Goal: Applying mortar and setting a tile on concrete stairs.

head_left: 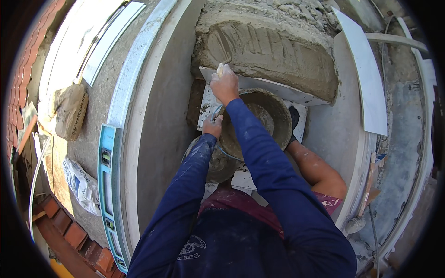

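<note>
My right hand [225, 84] is closed around the handle of a trowel [223, 44]. The trowel's mortar-smeared blade lies on the left end of a wet grey mortar bed [282, 53], which shows ridged strokes. Nearer to me, my left hand [212, 126] is closed on the handle of a mortar-coated bucket [277, 111], at its left side. A second round bucket [220, 167] with grey residue stands just below it, partly hidden by my left forearm. An upright white tile [273, 87] edges the near side of the mortar.
Smooth grey walls [162, 102] flank me. A blue spirit level [107, 185] lies along the left ledge, with a paper sack [72, 111] and a white plastic bag [82, 183] beyond. A long white panel [364, 69] rests on the right ledge. Rubble [296, 14] lies behind the mortar.
</note>
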A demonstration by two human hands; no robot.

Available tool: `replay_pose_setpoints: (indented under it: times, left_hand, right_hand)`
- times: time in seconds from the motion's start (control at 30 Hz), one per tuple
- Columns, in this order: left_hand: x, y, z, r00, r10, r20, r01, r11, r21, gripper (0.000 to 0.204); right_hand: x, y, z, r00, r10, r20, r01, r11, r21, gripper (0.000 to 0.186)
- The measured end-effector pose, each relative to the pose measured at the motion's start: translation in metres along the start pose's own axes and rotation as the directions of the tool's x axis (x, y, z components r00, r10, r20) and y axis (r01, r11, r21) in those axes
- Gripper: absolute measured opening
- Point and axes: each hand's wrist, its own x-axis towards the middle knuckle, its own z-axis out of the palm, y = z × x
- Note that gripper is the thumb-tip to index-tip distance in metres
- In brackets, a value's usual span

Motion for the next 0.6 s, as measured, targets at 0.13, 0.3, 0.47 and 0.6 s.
replay_pose_setpoints:
  times: [0.13,0.3,0.47,0.6]
  left_hand:
    - [-0.002,0.001,-0.001,0.996,0.074,-0.045,-0.074,0.997,-0.004,0.029]
    - [0.002,-0.01,-0.002,0.998,0.061,-0.018,-0.06,0.996,0.07,0.03]
    - [0.012,-0.014,-0.003,0.995,0.097,-0.002,-0.097,0.994,-0.047,0.028]
    - [0.007,-0.008,-0.002,0.992,0.13,-0.007,-0.129,0.991,0.018,0.028]
  right_hand:
    - [-0.009,0.012,-0.039,0.997,0.072,-0.005,-0.072,0.997,-0.04,0.026]
    - [-0.005,0.06,-0.112,0.983,0.182,-0.018,-0.183,0.971,-0.155,0.024]
    - [-0.003,0.097,-0.157,0.963,0.27,-0.021,-0.27,0.962,-0.029,0.029]
    - [-0.01,0.116,-0.193,0.958,0.262,-0.119,-0.271,0.96,-0.072,0.029]
